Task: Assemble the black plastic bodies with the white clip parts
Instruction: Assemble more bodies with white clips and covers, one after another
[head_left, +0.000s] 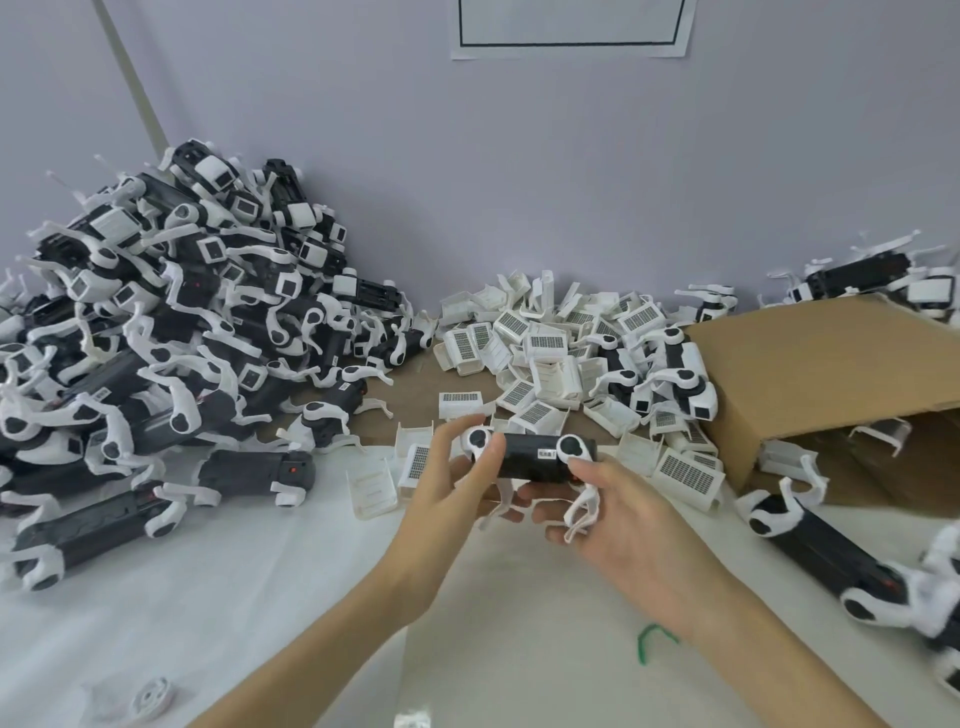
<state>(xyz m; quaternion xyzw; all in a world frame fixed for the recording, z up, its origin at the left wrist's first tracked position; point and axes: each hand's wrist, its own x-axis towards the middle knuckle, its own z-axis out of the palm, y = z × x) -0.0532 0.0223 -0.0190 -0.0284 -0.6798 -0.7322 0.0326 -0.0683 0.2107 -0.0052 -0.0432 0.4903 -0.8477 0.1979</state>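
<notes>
A: What do we have around us, biggest first?

B: The pale wall (519, 182) fills everything from ten to two o'clock, with a sheet of paper (571, 28) stuck on it at twelve. Below it the counter (208, 597) under a white cover carries the lot. At nine o'clock we have a big heap of black bodies (171, 322) with white parts already on them. At three o'clock a cardboard box (831, 374) lies on its side. Between them, at about one o'clock, sits the pile of white clips (540, 343).

A: And the piece in hand?

B: One black body (530, 457) is held up at the centre, above the counter. Our left hand (447, 493) grips its left end, thumb over the white round cap there. Our right hand (613, 499) grips the right end, thumb on the other cap, fingers curled underneath among the white legs.

A: Which step, then?

B: We judge this body is ready for its clip, since none shows on it. Next we would free one hand, pick a white clip from the pile, line it up and press it home.
</notes>
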